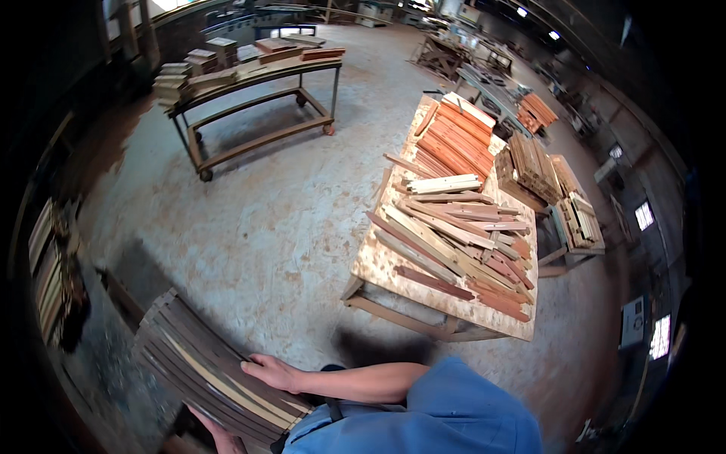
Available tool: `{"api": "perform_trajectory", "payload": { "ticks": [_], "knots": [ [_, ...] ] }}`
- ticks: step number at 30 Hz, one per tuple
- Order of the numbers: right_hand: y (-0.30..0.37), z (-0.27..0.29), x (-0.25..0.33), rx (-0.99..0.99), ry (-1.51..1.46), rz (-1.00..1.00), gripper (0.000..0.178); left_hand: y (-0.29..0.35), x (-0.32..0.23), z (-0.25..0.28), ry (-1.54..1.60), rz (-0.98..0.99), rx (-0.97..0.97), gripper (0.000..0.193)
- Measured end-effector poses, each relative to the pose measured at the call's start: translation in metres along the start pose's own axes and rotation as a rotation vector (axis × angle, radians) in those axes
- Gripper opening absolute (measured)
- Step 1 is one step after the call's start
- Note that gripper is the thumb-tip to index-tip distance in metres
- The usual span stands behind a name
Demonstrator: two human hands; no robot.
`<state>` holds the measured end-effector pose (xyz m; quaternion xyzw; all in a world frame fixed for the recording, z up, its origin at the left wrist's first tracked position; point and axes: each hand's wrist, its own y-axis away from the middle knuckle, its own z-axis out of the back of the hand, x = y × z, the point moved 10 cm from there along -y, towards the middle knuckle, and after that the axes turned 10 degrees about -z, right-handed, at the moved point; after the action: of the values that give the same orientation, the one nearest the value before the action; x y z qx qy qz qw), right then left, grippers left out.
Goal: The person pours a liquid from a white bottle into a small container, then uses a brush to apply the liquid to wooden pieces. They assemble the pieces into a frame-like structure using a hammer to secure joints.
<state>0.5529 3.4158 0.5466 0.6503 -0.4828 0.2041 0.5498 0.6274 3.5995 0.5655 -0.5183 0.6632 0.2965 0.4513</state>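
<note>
Several dark wooden strips (193,329) are lying side by side at the lower left of my view. The right hand (272,373) is resting curled at their right edge – perhaps for keeping the row aligned – but whether it is gripping, I cannot tell. The left hand (224,440) is showing only partly at the opposite side, its state also unclear. The strips are looking slim and brown, one pale strip (219,378) running among them.
</note>
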Motion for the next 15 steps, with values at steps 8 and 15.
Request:
{"api": "perform_trajectory", "payload": {
  "ticks": [8, 15],
  "knots": [
    [-0.104, 0.165, 0.114, -0.268, -0.21, 0.089, 0.045, -0.229, 0.114, -0.162, 0.037, 0.346, 0.172, 0.058],
    [-0.199, 0.311, 0.219, -0.307, -0.373, 0.158, 0.05, -0.395, 0.2, -0.304, -0.057, 0.474, 0.347, 0.063]
  ]
}}
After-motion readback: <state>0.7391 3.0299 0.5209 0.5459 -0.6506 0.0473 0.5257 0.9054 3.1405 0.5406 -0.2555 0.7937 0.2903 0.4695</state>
